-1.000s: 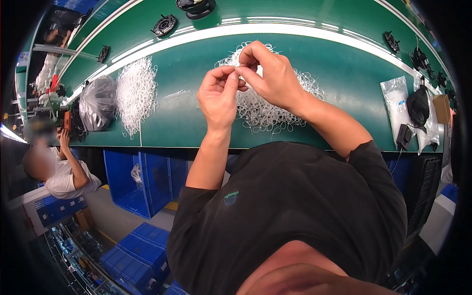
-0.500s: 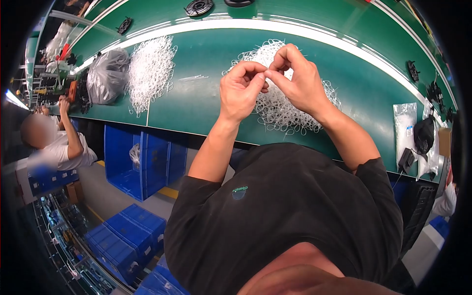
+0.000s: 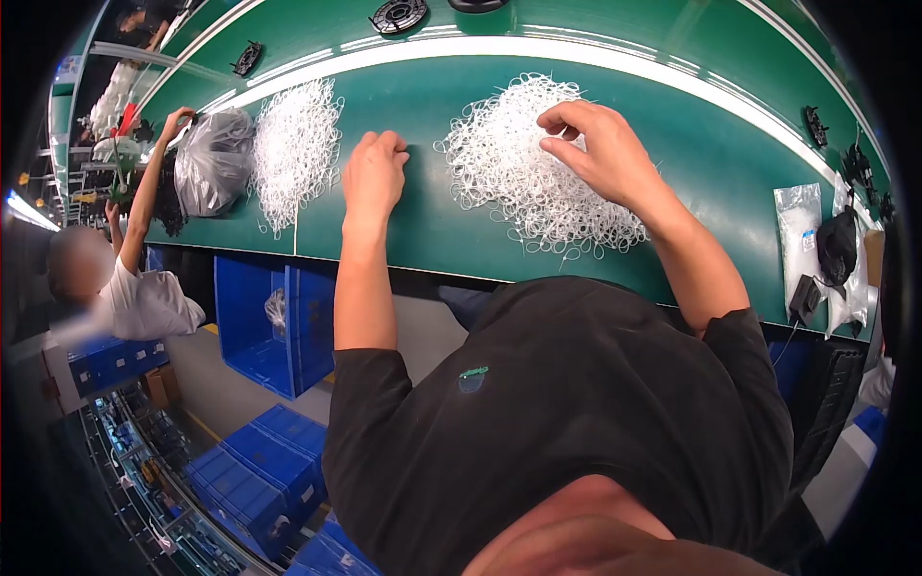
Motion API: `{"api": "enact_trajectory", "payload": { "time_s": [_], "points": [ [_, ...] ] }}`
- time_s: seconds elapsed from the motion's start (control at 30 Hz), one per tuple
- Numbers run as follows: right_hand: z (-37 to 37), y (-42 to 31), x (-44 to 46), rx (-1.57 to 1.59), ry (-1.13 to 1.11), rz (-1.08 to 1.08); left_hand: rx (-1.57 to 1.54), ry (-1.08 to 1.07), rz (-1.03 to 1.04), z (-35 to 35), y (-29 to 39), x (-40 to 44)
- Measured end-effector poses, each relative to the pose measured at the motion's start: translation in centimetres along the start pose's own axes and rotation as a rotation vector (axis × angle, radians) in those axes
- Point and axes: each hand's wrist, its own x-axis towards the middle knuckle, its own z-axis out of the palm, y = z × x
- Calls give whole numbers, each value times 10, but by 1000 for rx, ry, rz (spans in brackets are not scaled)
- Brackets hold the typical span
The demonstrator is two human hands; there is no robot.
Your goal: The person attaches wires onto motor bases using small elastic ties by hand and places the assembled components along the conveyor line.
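Left hand (image 3: 373, 180): swung away from the right since the earlier frame, fingertips no longer meeting; fingers curled, contents hidden, so impossible to tell whether empty or pinching a loop.
Right hand (image 3: 615, 158): above the big pile (image 3: 519, 182); thumb and forefinger slightly parted, with no held loop visible.
Big pile: white loops, tangled, spread on the green surface (image 3: 423, 230) beneath and around the right hand.
Small pile (image 3: 298, 144): more white loops, just beyond the left hand, beside the grey bag (image 3: 213, 158).
Co-worker's hand (image 3: 176, 125): reaching up near the grey bag.
Black disc (image 3: 399, 14): at the far side.
Packet (image 3: 797, 230): at the right end, beside the adapter (image 3: 805, 300).
Snag risk: several loops dragged out together, from interlocked tails catching on fingertips.
Spill risk: stray loops pushed over the front edge, from a low wrist or forearm sweep.
Mixing risk: loops nudged between piles, from a wide left sweep.
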Motion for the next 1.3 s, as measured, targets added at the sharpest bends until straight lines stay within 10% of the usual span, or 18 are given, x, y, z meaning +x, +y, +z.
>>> {"api": "enact_trajectory", "payload": {
  "time_s": [0.33,0.73,1.3],
  "points": [
    [-3,-3,-2,-47,28,-88,23,75,153,4,12,0],
    [29,-38,-3,475,70,-110,-1744,-7,40,-12,111,-14],
    [21,-34,5,372,340,-127,-1761,68,-122,8,134,-18]
  ]
}}
